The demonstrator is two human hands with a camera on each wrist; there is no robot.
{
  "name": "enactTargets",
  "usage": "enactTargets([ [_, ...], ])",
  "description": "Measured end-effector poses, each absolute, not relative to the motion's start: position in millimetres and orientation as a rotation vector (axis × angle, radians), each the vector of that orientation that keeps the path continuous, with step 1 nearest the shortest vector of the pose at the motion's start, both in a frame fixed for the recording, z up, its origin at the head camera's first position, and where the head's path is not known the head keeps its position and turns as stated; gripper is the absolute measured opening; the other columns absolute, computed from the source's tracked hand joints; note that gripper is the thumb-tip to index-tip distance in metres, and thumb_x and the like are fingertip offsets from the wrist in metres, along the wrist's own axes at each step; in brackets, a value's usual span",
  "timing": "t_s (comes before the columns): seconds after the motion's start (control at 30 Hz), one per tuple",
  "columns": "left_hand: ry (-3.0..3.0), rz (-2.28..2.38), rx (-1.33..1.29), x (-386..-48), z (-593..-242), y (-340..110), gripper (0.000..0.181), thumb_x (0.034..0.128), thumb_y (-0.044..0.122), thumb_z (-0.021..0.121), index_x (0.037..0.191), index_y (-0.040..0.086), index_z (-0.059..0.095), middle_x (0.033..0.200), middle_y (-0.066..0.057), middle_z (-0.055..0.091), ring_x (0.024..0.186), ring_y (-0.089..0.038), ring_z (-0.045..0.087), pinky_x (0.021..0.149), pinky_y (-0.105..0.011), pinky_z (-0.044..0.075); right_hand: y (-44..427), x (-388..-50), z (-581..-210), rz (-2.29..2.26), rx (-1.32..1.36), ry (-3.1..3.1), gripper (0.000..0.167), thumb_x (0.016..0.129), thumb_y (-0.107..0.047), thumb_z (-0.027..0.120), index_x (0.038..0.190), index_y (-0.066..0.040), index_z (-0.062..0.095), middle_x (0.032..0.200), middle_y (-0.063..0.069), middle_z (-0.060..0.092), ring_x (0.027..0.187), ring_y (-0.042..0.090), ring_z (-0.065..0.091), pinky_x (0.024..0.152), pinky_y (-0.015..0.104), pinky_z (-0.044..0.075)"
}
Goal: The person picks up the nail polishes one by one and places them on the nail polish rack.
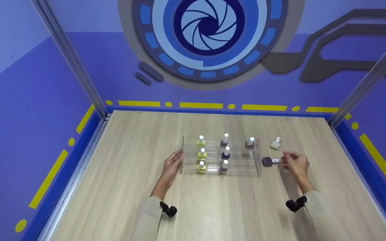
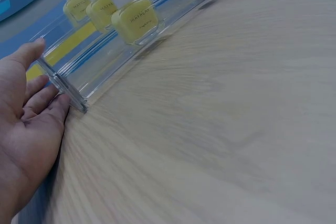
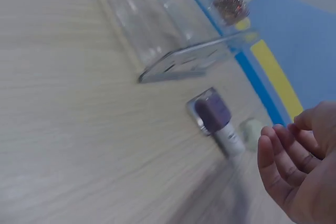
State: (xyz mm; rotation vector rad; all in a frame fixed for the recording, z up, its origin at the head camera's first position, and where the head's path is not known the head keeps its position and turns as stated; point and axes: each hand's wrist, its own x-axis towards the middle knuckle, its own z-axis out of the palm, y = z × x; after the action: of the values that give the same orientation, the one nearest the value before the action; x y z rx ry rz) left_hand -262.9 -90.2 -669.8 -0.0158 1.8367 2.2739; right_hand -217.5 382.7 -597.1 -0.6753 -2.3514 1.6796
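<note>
A clear stepped acrylic rack (image 1: pixel 240 164) stands on the table, bearing several nail polish bottles. Three yellow bottles (image 1: pixel 201 167) form its left column; dark and mauve bottles (image 1: pixel 223 167) stand in the middle column. A glittery brown bottle (image 3: pixel 231 7) occupies the back tier at right. My left hand (image 1: pixel 173 164) touches the rack's left end panel (image 2: pixel 63 85) with its fingers, thumb by the panel's top. Right of the rack, a dark purple bottle (image 3: pixel 212 110) lies on its side, white cap toward my right hand (image 1: pixel 295 163). That hand hovers beside the cap, fingers loosely bent, holding nothing.
A pale green bottle (image 1: pixel 275 144) lies on the table behind the purple one, partly blurred in the right wrist view. Blue printed walls (image 1: pixel 206 95) and metal posts (image 1: pixel 367 80) enclose the wooden table (image 1: pixel 213 207).
</note>
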Motion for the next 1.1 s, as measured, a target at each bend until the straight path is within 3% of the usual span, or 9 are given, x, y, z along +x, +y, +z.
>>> enactTargets([
  [0.17, 1.829, 2.285, -0.008, -266.3, -669.1, -88.9, 0.060, 0.1033, 0.032, 0.062, 0.154, 0.006, 0.043, 0.159, -0.017, 0.045, 0.150, -0.029, 0.040, 0.128, -0.045, 0.031, 381.4, -210.5, -610.6, 1.659, -0.767, -2.436, 0.037, 0.103, -0.021, 0.059, 0.123, 0.010, 0.065, 0.078, -0.003, 0.075, 0.065, 0.003, 0.069, 0.058, 0.018, 0.061],
  [0.47, 1.828, 2.280, -0.036, -267.0, -672.7, -86.8, 0.060, 0.1030, 0.032, 0.062, 0.154, 0.006, 0.043, 0.158, -0.016, 0.047, 0.149, -0.029, 0.042, 0.128, -0.040, 0.032, 371.8, -207.6, -626.2, 1.787, -0.808, -2.415, 0.041, 0.103, -0.027, 0.060, 0.115, 0.012, 0.065, 0.068, -0.003, 0.073, 0.057, 0.007, 0.070, 0.056, 0.026, 0.063],
  [0.73, 1.838, 2.295, -0.049, -264.3, -671.5, -87.0, 0.061, 0.1018, 0.034, 0.064, 0.152, 0.005, 0.045, 0.156, -0.016, 0.050, 0.147, -0.029, 0.045, 0.126, -0.041, 0.034, 368.2, -219.2, -630.0, 1.467, -0.878, -2.605, 0.057, 0.099, -0.044, 0.062, 0.112, 0.011, 0.069, 0.060, -0.004, 0.071, 0.050, 0.006, 0.068, 0.050, 0.024, 0.061],
  [0.97, 1.857, 2.276, -0.053, -265.8, -670.3, -87.5, 0.060, 0.1011, 0.034, 0.065, 0.152, 0.008, 0.047, 0.156, -0.014, 0.050, 0.148, -0.028, 0.044, 0.127, -0.042, 0.033, 365.6, -226.1, -626.9, 1.165, -0.886, -2.800, 0.055, 0.094, -0.056, 0.064, 0.084, -0.002, 0.075, 0.055, -0.004, 0.067, 0.050, 0.008, 0.062, 0.050, 0.023, 0.044],
  [1.1, 1.865, 2.265, -0.057, -265.1, -670.8, -88.5, 0.057, 0.1025, 0.033, 0.063, 0.151, 0.007, 0.047, 0.156, -0.015, 0.049, 0.149, -0.029, 0.043, 0.127, -0.043, 0.032, 366.4, -226.7, -626.5, 1.182, -0.882, -2.829, 0.051, 0.096, -0.054, 0.062, 0.079, -0.007, 0.074, 0.056, -0.005, 0.066, 0.052, 0.009, 0.062, 0.050, 0.024, 0.042],
])
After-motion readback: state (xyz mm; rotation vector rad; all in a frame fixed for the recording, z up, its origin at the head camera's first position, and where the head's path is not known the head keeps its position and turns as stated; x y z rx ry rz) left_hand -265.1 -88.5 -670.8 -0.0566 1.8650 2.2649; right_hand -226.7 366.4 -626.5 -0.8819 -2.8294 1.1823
